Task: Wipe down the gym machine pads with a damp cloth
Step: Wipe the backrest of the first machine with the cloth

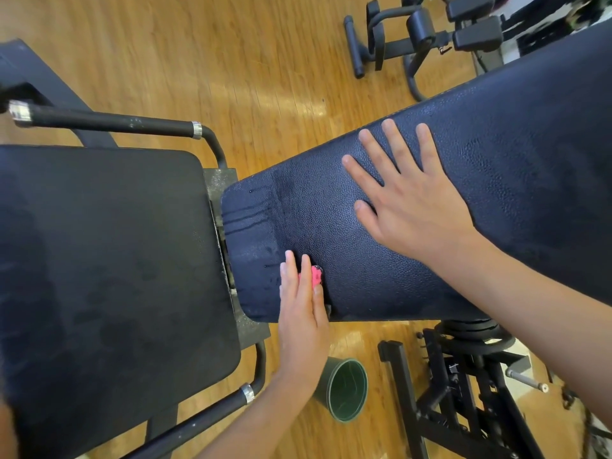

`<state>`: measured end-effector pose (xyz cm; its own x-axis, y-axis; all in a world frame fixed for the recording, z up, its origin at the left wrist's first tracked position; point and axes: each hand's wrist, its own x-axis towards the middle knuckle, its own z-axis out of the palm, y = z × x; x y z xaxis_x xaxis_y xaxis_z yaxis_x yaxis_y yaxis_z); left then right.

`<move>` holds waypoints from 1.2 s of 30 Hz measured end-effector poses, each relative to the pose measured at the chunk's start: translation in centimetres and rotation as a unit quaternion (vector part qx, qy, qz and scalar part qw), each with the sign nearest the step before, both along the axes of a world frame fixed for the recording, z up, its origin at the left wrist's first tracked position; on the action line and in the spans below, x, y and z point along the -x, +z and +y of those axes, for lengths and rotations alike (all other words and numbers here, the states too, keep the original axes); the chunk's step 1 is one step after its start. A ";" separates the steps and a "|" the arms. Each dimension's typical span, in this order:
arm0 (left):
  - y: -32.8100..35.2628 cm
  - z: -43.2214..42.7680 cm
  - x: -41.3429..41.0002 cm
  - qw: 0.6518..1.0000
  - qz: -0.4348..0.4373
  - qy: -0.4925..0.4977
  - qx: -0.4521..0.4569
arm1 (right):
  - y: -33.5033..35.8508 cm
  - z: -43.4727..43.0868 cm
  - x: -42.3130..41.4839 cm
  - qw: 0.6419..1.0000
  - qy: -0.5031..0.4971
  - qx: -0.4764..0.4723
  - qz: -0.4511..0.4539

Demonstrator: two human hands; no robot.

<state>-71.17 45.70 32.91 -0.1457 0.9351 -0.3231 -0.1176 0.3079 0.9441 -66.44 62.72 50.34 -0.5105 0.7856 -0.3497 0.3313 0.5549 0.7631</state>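
Note:
A long black back pad of a gym bench slopes from the upper right down to the middle, with wet streaks near its lower end. My left hand lies flat with straight fingers on that lower end and presses a pink cloth against the pad; only a small bit of the cloth shows under the fingers. My right hand rests open and spread on the pad further up. The black seat pad fills the left side and shows damp patches.
Black handle bars with chrome rings frame the seat. A dark green bucket stands on the wooden floor below the back pad. The bench's black frame and weight plates are at the lower right. Other gym machines stand at the top right.

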 end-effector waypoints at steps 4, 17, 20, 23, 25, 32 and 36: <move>-0.7 2.3 2.5 0.998 -0.003 0.055 0.004 | 0.1 0.1 0.3 1.000 -0.004 0.003 0.002; -3.0 18.8 8.7 0.998 0.056 0.033 -0.019 | -0.2 0.1 0.0 1.000 0.001 0.001 0.005; -3.2 18.7 8.5 0.999 0.049 0.017 -0.017 | -0.2 0.1 0.1 1.000 0.000 0.002 0.010; -3.2 18.1 8.5 0.998 0.048 0.013 -0.024 | -0.3 0.2 0.1 1.000 0.005 -0.001 0.009; -3.0 17.4 8.4 0.998 0.063 0.005 -0.027 | -0.3 0.1 0.1 1.000 0.005 -0.003 0.005; -2.6 12.7 6.9 0.994 0.104 -0.012 -0.018 | -0.5 0.1 0.2 1.000 0.004 -0.006 -0.003; -3.1 10.5 7.1 0.993 0.106 -0.043 -0.023 | -0.5 0.1 0.3 1.000 0.004 -0.007 -0.001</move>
<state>-78.24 56.16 29.83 -0.1240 0.9602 -0.2504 0.1105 0.2642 0.9581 -66.69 62.78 49.84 -0.5157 0.7865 -0.3399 0.3264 0.5471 0.7708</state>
